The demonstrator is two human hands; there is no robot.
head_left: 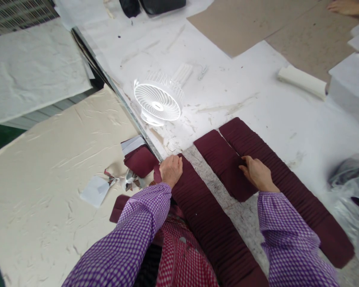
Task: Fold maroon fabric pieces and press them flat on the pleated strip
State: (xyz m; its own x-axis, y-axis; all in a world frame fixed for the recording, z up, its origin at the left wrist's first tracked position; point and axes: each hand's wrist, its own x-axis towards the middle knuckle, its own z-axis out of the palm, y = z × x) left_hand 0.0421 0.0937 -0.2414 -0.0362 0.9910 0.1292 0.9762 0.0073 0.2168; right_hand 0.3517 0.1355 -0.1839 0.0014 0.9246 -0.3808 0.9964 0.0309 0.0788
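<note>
Three rows of overlapping maroon fabric pieces lie on the table in front of me. My left hand (171, 170) is closed at the far end of the near row (209, 211), with a bit of maroon cloth showing beside it. Over the short middle row (227, 167), my right hand (257, 172) has its thumb and fingers pinched at the row's right edge; what they hold is too small to make out. The long far row (281, 179) passes just beyond that hand. A small maroon stack (141, 161) with pale pieces sits left of my left hand.
A white fan (157, 104) stands beyond my left hand. Brown paper (245, 28) and a white roll (302, 81) lie farther back. Clear plastic (350, 207) is at the right. Scraps rest on the cream-covered surface (48, 171) at left. Another person's hand (347, 7) shows top right.
</note>
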